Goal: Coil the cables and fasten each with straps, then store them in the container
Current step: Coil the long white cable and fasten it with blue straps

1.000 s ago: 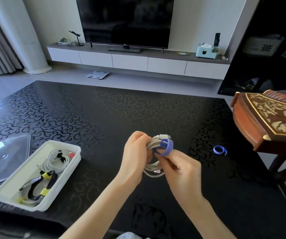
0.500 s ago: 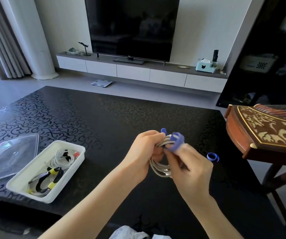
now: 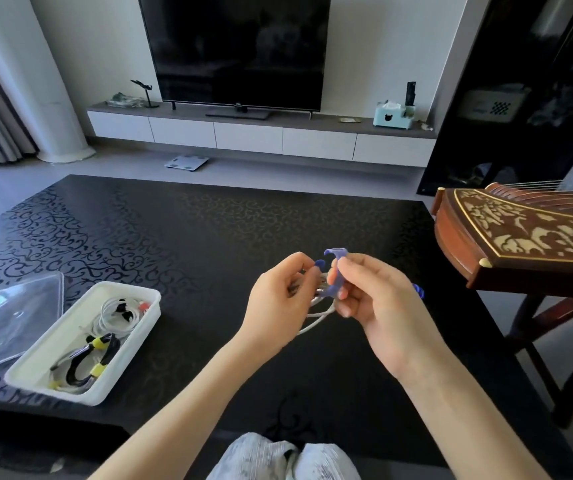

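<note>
A coiled white cable [image 3: 314, 315] hangs between my hands above the black table [image 3: 181, 237]. My left hand [image 3: 278, 303] grips the coil. My right hand [image 3: 373, 299] pinches a blue strap [image 3: 333, 271] that curls round the top of the coil, its free end sticking up. A second blue strap [image 3: 419, 291] lies on the table, mostly hidden behind my right hand. At the lower left stands a white container [image 3: 139, 318] holding a white coiled cable [image 3: 119, 311] and a black cable with yellow straps [image 3: 88, 362].
A clear plastic lid [image 3: 11, 320] lies left of the container near the table's left edge. A brown carved stringed instrument [image 3: 520, 244] on a stand overhangs the table's right side. A TV and low cabinet stand at the far wall.
The strap has been loosened from a tight loop into an open curl with its end raised. Both hands rose slightly and the view tilted upward.
</note>
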`<state>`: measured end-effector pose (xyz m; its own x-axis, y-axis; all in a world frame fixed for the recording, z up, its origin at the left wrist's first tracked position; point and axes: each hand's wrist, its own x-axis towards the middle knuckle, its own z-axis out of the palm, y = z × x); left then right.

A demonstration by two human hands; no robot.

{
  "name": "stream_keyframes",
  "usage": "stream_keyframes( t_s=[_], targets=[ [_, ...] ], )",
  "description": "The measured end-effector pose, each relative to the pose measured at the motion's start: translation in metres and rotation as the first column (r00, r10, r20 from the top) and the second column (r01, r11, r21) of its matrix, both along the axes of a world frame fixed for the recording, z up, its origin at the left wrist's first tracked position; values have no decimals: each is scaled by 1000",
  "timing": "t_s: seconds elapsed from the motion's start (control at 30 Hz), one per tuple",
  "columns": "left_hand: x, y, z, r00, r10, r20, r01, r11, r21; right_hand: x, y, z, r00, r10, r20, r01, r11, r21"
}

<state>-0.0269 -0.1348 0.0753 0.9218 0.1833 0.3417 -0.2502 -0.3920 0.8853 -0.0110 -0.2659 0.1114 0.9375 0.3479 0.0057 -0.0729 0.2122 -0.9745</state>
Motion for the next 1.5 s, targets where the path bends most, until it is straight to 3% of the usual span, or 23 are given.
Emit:
stream_keyframes(
  t_s=[0.17, 0.43, 0.6, 0.9, 0.97, 1.03, 1.1, 1.17, 1.23, 1.4, 1.5],
  targets=[
    [-10, 2, -14, 995, 30, 92, -44, 988, 149, -8, 1, -9, 999, -53, 11, 54, 994, -91],
    [-24, 0, -19, 990, 7, 138, -15, 999, 51, -24, 0, -19, 1000, 17, 3, -17, 998, -60],
    [-27, -1, -21, 986, -54, 159, 49, 998, 34, -25, 1, -17, 998, -65, -21, 65, 997, -44],
    [-23, 8, -25, 950, -153, 273, 97, 973, 209, -21, -6, -12, 995, 27, -99, -33, 998, -56],
    [-21, 11, -27, 945, -170, 279, 98, 962, 253, -20, -6, -13, 998, 6, -57, -10, 997, -71],
    [-20, 12, -25, 941, -191, 278, 112, 955, 275, -21, -7, -15, 995, -29, 93, 42, 989, -143],
    [-22, 13, -21, 944, -191, 270, 113, 953, 281, -22, -8, -18, 930, -41, 365, 149, 950, -274],
    [-24, 14, -18, 952, -172, 252, 98, 954, 283, -19, -10, -20, 777, -19, 630, 313, 879, -359],
    [-25, 15, -15, 962, -181, 202, 125, 957, 263, -16, -11, -19, 615, 42, 788, 436, 814, -384],
    [-30, 19, -13, 954, -293, 65, 274, 940, 205, -11, -12, 6, 389, 163, 907, 407, 853, -327],
    [-37, 11, -13, 941, -328, 86, 320, 942, 100, -7, -7, 26, 360, 126, 924, 423, 861, -282]
  ],
)
